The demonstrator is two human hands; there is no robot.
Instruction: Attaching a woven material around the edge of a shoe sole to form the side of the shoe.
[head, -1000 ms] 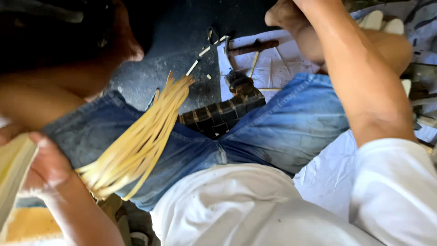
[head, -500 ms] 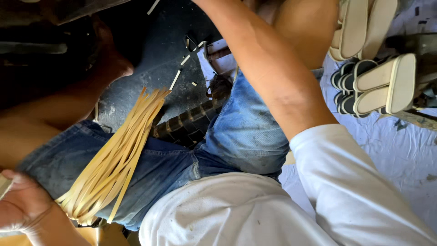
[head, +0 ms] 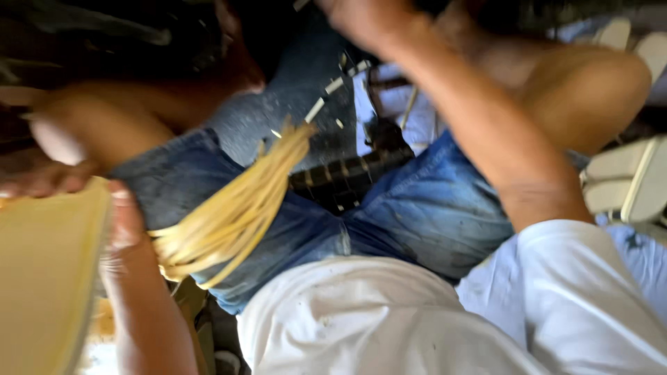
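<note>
Left hand (head: 121, 222) is closed on the near ends of a bundle of thin pale-yellow flat strips (head: 236, 208) lying across the denim-clad lap. Right hand (head: 361, 21) reaches well away; its grip cannot be told. The strips look light, springy, splay-prone: best gripped near the gathered ends.

Heavy motion blur throughout; bright daylight below, deep shadow along the top.

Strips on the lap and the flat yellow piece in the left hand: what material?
Strips: pale yellow, thin, flexible, matte; likely split bamboo or cane. Flat yellow piece: same colour, possibly stacked or woven strips; too blurred to confirm. Left hand grips its edge.
</note>
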